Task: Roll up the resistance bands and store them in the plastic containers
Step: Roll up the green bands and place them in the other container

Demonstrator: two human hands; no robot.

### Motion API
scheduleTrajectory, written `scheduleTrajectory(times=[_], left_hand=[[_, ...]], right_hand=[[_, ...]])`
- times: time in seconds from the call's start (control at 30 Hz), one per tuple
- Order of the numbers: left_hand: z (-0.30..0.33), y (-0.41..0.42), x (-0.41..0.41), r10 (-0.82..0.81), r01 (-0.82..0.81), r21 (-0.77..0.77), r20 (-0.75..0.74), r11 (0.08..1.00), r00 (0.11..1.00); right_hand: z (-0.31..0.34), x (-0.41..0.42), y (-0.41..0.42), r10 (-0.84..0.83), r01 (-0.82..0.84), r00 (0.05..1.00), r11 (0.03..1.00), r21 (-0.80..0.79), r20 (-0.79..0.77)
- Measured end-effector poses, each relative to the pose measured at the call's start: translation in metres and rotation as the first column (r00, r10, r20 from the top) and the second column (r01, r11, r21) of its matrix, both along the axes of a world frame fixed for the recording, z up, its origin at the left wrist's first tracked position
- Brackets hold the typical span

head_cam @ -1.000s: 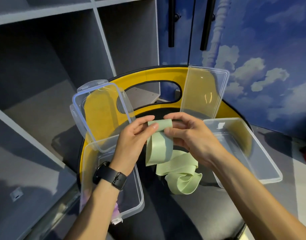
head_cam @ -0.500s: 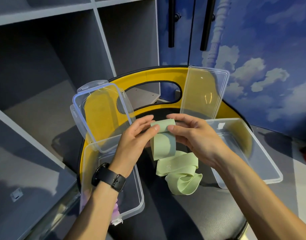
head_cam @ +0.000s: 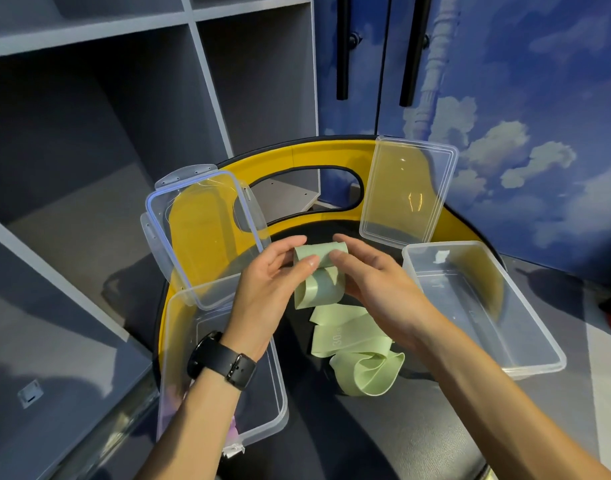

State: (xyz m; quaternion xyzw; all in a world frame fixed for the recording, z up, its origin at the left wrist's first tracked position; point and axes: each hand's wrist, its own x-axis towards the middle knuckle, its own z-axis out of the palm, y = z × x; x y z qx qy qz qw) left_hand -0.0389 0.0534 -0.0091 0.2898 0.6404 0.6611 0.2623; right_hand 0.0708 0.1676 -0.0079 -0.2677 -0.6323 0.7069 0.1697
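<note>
Your left hand [head_cam: 272, 282] and right hand [head_cam: 376, 282] pinch the rolled top of the pale green flat rubber resistance band [head_cam: 335, 327]; its tail lies on the black seat [head_cam: 418, 427], between two clear plastic containers at the left edge [head_cam: 278, 393] and right edge [head_cam: 525, 348].

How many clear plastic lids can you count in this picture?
2. One lid with clip flaps leans behind the left container; a plain lid stands against the yellow chair back, behind the right container.
</note>
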Motion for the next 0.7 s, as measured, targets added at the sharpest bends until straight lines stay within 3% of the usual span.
scheduleTrajectory(times=[0.23,0.37,0.5,0.57,0.7], left_hand=[[-0.003,0.004,0.009,-0.006,0.005,-0.012,-0.137,1.0,0.991],[-0.001,0.002,0.006,-0.039,0.037,-0.017,-0.089,0.999,0.995],[0.002,-0.002,0.0,-0.055,0.055,0.01,0.033,0.998,0.998],[0.001,-0.004,-0.002,-0.073,0.073,0.001,0.041,0.997,0.997],[0.0,-0.006,-0.001,-0.11,0.11,-0.002,0.052,0.994,0.993]], right_hand=[[0.002,-0.002,-0.015,-0.014,-0.012,0.99,0.984,0.179,0.138],[0.005,0.001,-0.013,-0.008,-0.021,0.991,0.977,0.214,0.133],[0.007,0.004,-0.003,0.009,-0.013,0.998,0.997,0.072,0.055],[0.009,0.006,0.003,0.04,-0.039,0.999,0.998,-0.041,0.02],[0.012,0.01,0.011,0.071,-0.068,0.997,0.993,-0.097,0.029]])
